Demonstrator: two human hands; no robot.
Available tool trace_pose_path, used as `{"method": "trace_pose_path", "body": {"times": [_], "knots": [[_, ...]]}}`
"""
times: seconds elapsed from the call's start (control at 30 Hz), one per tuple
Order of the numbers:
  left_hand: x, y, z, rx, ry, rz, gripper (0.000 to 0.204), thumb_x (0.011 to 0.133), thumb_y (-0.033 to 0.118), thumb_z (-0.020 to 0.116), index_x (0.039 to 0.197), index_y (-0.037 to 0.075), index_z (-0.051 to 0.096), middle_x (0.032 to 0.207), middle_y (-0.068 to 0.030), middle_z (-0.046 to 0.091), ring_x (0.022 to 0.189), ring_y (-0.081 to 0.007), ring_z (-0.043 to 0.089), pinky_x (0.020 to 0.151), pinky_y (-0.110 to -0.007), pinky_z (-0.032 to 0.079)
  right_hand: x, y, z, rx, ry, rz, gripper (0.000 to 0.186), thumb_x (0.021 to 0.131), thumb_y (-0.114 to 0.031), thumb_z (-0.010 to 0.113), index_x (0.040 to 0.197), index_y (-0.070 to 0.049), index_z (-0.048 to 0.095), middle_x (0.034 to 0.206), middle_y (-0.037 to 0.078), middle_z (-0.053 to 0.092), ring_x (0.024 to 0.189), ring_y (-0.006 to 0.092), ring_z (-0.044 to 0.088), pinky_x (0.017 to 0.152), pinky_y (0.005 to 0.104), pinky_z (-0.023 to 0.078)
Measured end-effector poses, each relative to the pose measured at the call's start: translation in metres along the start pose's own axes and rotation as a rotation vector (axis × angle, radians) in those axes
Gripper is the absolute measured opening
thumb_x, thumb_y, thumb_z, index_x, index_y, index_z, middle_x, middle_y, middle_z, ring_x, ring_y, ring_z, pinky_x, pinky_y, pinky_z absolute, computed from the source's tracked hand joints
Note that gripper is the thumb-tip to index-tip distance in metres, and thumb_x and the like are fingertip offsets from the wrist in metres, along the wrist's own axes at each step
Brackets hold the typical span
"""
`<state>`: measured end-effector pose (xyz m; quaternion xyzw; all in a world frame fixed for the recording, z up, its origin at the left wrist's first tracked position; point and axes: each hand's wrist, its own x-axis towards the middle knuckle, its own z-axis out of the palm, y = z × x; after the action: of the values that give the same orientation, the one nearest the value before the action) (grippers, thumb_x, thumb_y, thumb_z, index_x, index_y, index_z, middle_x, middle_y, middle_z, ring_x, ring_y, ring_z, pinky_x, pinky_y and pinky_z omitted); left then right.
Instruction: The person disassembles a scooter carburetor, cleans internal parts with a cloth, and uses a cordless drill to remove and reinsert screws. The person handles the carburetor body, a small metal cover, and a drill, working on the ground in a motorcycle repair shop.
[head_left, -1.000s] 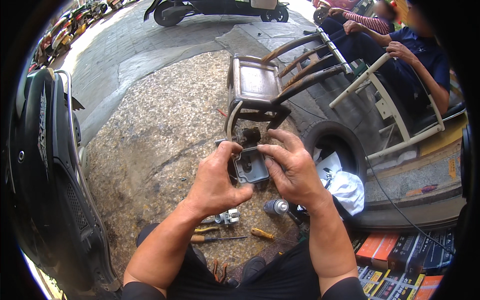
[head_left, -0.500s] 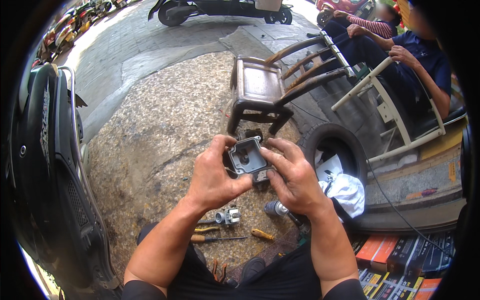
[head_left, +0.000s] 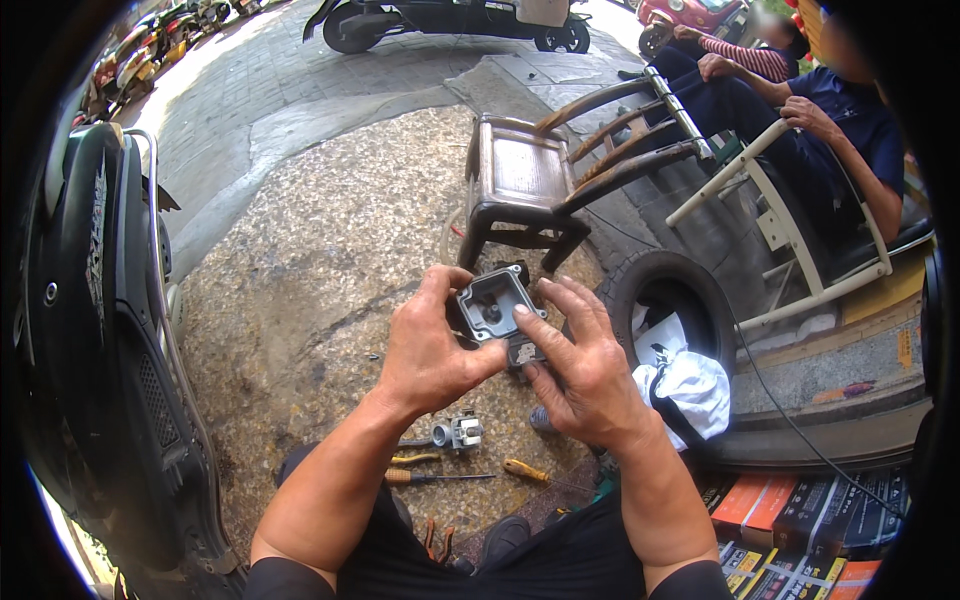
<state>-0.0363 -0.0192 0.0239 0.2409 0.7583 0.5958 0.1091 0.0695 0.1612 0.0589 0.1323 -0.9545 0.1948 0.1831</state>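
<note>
- Pebbled concrete ground (head_left: 300, 250) lies underfoot, with a dark wooden chair (head_left: 520, 180) ahead.
- Just below the chair, the left hand (head_left: 430, 350) curls closed around a grey square metal housing (head_left: 492, 303), open face up.
- Beside it, the right hand (head_left: 580, 370) supports the housing, fingers half-spread.
- Judged: inspection step; next, careful refitting.
- Below the housing, a small silver fitting (head_left: 458, 432) and yellow-handled screwdrivers (head_left: 440, 476).
</note>
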Motion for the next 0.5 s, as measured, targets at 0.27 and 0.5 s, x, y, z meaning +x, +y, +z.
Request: {"method": "trace_pose_path", "body": {"times": [0.27, 0.5], "knots": [[-0.001, -0.002, 0.003, 0.0, 0.045, 0.108, 0.058, 0.069, 0.018, 0.079, 0.118, -0.003, 0.055, 0.091, -0.0172, 0.07, 0.079, -0.0241, 0.073, 0.073, -0.036, 0.059, 0.001, 0.002, -0.002, 0.135, 0.08, -0.01, 0.049, 0.082, -0.005, 0.076, 0.13, -0.004, 0.066, 0.135, 0.029, 0.057, 0.127, 0.0488, 0.055, 0.108, 0.0524, 0.047], [-0.006, -0.005, 0.007, 0.039, 0.006, 0.168, 0.06, 0.07, 0.009, 0.081, 0.123, 0.002, 0.055, 0.093, -0.0078, 0.069, 0.082, -0.0131, 0.07, 0.074, -0.028, 0.059, 0.003, 0.006, 0.011, 0.889, 0.1, 0.56, 0.038, 0.094, -0.002, 0.069, 0.13, 0.006, 0.06, 0.112, 0.019, 0.072, 0.102, 0.0209, 0.071, 0.088, 0.0321, 0.058]]}}
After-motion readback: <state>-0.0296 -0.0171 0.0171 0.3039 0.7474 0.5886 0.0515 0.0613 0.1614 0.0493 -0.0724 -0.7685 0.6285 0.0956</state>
